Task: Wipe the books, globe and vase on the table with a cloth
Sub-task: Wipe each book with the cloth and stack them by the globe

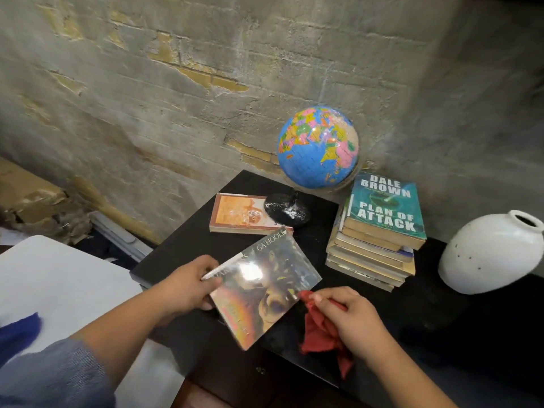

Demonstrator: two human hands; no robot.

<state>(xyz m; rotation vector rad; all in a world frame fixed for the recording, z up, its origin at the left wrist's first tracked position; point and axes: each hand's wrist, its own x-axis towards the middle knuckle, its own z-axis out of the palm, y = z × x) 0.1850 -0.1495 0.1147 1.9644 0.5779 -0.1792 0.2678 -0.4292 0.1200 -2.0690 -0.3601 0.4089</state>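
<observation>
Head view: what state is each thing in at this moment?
Glossy book: held tilted above the table by the left hand.
Red cloth: bunched in the right hand, at the book's edge.
Globe: upright on its stand, untouched.
Orange book: lying flat, untouched.
Book stack: piled flat, untouched.
Vase: untouched, right of the stack.

red cloth, blue globe with multicolored countries, teal top book, white vase with maybe dark specks, black table.
</observation>
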